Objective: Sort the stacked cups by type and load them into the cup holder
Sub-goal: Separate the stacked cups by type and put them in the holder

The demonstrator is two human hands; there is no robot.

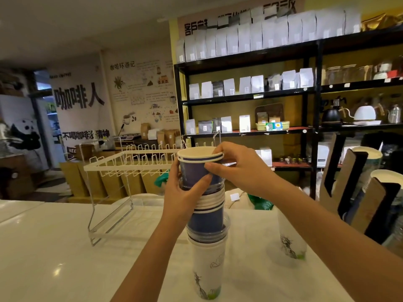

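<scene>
At frame centre, our left hand [185, 192] grips the mixed cup stack [207, 214]; right-hand fingers [214, 165] pinch the top blue paper cups [199, 168] — we should lift straight up.

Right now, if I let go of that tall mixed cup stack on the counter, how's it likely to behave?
Probably tippy: the cup stack is tall on one narrow white printed cup, and its upper part leans slightly. The blue paper cups look light and thin-walled, so a hard squeeze may dent them. The left hand steadying the stack while the right hand pinches the top rims seems wise.
</scene>
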